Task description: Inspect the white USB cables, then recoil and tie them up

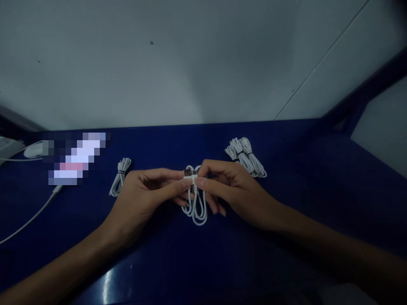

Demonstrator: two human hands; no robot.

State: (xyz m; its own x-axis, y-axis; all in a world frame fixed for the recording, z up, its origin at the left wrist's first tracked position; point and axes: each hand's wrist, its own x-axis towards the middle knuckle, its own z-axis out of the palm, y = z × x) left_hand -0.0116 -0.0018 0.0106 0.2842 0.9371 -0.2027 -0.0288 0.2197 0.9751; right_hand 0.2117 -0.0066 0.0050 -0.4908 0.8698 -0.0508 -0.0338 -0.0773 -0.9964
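A white USB cable (199,214), folded into several loops, is held up between my two hands at the middle of the view. My left hand (149,188) pinches it near the metal USB plug (187,173), thumb in front. From the other side, my right hand (233,184) grips the same cable beside a second, smaller plug, with thumb and forefinger closed on it. The loops hang below the fingertips. Part of the bundle is hidden behind my fingers.
A tied white cable bundle (120,178) lies left of my hands. Several more tied bundles (246,156) are piled at the right. A blurred-out lit device (76,161) with a white cord (34,218) rests at far left on the blue table (178,262). A pale wall (127,76) stands behind.
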